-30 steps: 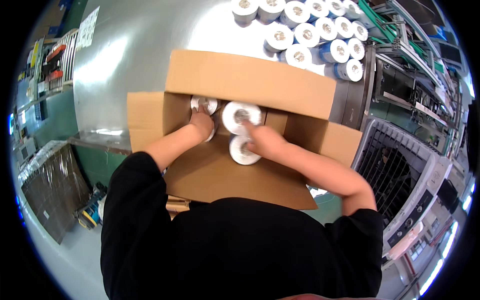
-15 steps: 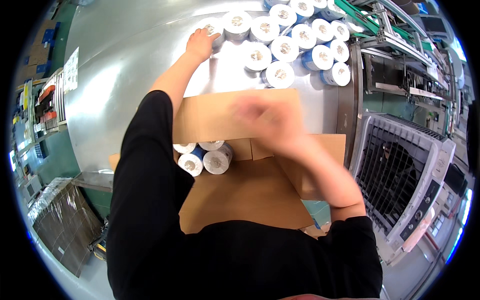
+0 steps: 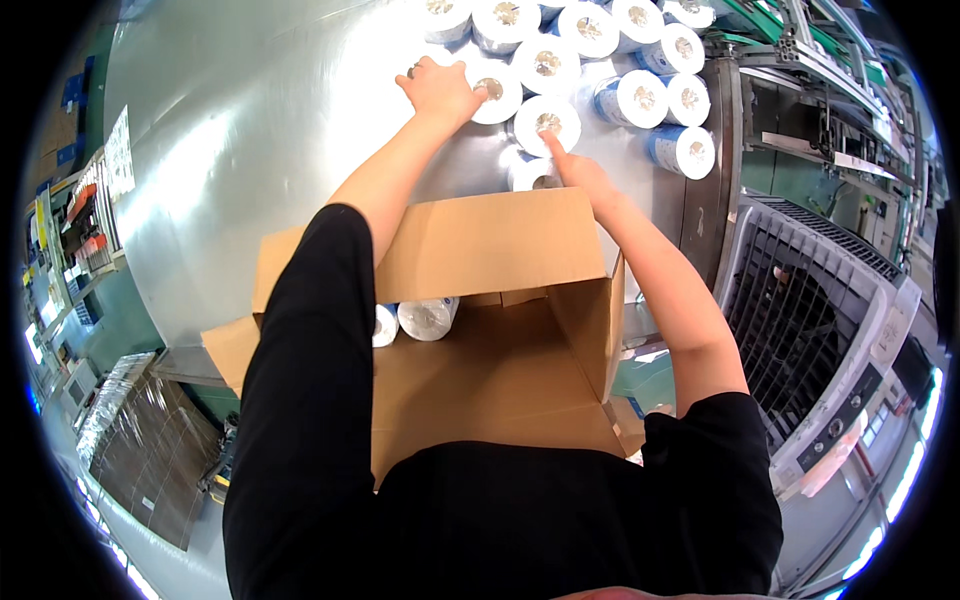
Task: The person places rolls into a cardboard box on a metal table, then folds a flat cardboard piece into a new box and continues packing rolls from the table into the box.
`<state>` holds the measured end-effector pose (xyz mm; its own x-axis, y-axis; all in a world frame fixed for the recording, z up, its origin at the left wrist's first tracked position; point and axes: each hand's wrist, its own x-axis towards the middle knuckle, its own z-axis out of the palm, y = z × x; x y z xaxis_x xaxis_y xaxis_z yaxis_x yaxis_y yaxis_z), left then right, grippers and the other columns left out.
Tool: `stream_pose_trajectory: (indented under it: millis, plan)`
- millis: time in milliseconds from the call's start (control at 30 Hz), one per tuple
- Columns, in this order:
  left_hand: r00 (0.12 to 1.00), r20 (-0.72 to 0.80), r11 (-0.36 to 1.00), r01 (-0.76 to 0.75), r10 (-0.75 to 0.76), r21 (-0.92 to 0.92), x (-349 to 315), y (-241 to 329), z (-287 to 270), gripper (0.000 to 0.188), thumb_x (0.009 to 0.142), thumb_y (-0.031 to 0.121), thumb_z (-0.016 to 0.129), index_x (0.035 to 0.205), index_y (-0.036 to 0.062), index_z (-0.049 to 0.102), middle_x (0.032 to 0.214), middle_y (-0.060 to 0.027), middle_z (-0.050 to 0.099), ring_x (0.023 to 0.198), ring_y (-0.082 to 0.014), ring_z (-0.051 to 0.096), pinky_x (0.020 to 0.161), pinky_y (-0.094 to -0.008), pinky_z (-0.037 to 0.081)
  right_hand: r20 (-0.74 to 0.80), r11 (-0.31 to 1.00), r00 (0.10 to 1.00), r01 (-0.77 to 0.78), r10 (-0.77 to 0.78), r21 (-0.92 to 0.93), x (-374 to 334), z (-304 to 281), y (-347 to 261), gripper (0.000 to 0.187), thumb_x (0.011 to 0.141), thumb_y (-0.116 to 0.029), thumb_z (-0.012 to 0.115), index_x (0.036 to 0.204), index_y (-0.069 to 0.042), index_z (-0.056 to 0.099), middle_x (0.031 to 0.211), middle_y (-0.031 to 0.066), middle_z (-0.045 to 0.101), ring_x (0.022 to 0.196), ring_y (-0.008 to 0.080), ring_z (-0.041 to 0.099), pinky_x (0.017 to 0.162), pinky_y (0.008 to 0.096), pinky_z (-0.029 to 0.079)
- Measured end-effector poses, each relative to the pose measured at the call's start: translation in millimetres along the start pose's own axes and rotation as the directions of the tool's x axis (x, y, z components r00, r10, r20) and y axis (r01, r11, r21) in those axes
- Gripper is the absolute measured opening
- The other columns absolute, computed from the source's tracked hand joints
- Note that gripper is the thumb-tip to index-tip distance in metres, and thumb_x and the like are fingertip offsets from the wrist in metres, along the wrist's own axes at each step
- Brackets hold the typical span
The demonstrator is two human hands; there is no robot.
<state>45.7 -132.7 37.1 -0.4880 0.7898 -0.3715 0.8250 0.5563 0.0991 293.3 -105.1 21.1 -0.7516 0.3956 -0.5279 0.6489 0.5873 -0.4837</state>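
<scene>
shiny grey metal makes up the big table [image 3: 250, 150], and it glares where the light hits it. at the far side of the table sits a bunch of white rolls [image 3: 600, 50], each with a round hole in the middle and some with blue wrap on them. the left hand [image 3: 440, 90] reaches far out and lies flat on top of one white roll [image 3: 495, 92], with the fingers spread and not closed around it. the right hand [image 3: 580, 170] is a bit nearer and touches another roll [image 3: 547, 120] with one pointing finger; its other fingers look curled in, and it does not grip the roll yet. one more roll [image 3: 535, 178] sits just beside that hand, half hidden by the box flap. a brown cardboard box [image 3: 490, 340] stands open between the rolls and the person's body, and two rolls [image 3: 415, 318] already lie inside it by the back wall. a grey machine with a grille [image 3: 810, 320] stands off to the right. the rolls stand close together, so a push from a hand could knock one over and send it rolling away. a hand that only rests on top may lose its roll when it lifts. an arm could also bump the tall back flap and shove the box.
</scene>
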Motion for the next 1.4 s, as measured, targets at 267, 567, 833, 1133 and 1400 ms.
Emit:
stream_pose_trajectory:
  millis: [267, 567, 833, 1133, 1400]
  plan:
    - [0.999, 0.03, 0.886, -0.011, 0.028, -0.463, -6.4, -80.6, -86.1, 0.059, 0.071, 0.051, 0.066, 0.112, 0.008, 0.063, 0.095, -0.012, 0.066, 0.088, -0.0206, 0.062, 0.078, -0.031, 0.047, -0.106, 0.921, 0.981, -0.113, 0.163, 0.373, 3.9, 12.8, 1.4, 0.071, 0.077, -0.023, 0.059, 0.137, -0.002, 0.029, 0.082, 0.0233, 0.061, 0.079, 0.0392, 0.06, 0.07, 0.0434, 0.046]
    - [0.904, 0.277, 0.203, 0.22, 0.325, -0.954, -238.6, -130.4, -193.7, 0.029, 0.083, 0.019, 0.063, 0.106, 0.0022, 0.063, 0.095, -0.0046, 0.064, 0.088, -0.0103, 0.059, 0.074, -0.0248, 0.046, -0.491, 0.892, 0.801, -0.111, 0.341, 0.439, -104.5, -140.3, -25.0, 0.062, 0.074, -0.015, 0.075, 0.127, 0.001, 0.048, 0.067, -0.0009, 0.058, 0.063, 0.0045, 0.052, 0.058, 0.0199, 0.043]
    - [0.725, -0.089, 0.683, -0.677, 0.683, -0.273, -283.4, -17.4, 0.6, 0.03, 0.07, 0.033, 0.065, 0.083, 0.0061, 0.069, 0.086, -0.0178, 0.055, 0.081, -0.0298, 0.054, 0.078, -0.0385, 0.042, -0.609, 0.996, 0.791, -0.012, 0.06, 0.083, -222.7, -178.8, -181.8, 0.041, 0.071, -0.005, 0.068, 0.11, -0.003, 0.055, 0.087, 0.0075, 0.061, 0.08, 0.0191, 0.057, 0.076, 0.033, 0.045]
    - [0.697, 0.478, 0.718, -0.673, 0.535, 0.177, -271.2, -51.6, 77.1, 0.038, 0.082, 0.026, 0.057, 0.12, 0.0214, 0.055, 0.13, -0.0089, 0.041, 0.119, -0.0239, 0.036, 0.098, -0.0474, 0.028, 0.227, 0.956, 0.966, 0.178, -0.125, -0.233, -190.8, -22.4, -190.7, 0.062, 0.07, -0.006, 0.062, 0.122, 0.016, 0.036, 0.072, 0.0183, 0.062, 0.066, 0.0327, 0.063, 0.057, 0.0371, 0.052]
    - [0.577, 0.66, 0.776, -0.631, 0.482, -0.015, -263.1, -58.0, 24.3, 0.053, 0.086, 0.024, 0.053, 0.137, 0.0172, 0.041, 0.144, -0.0153, 0.029, 0.136, -0.029, 0.021, 0.108, -0.0463, 0.021, 0.324, 0.865, 0.86, -0.229, 0.395, -0.446, -84.5, 112.1, -154.4, 0.051, 0.081, -0.008, 0.056, 0.125, 0.007, 0.035, 0.093, 0.022, 0.065, 0.079, 0.0311, 0.067, 0.059, 0.0423, 0.053]
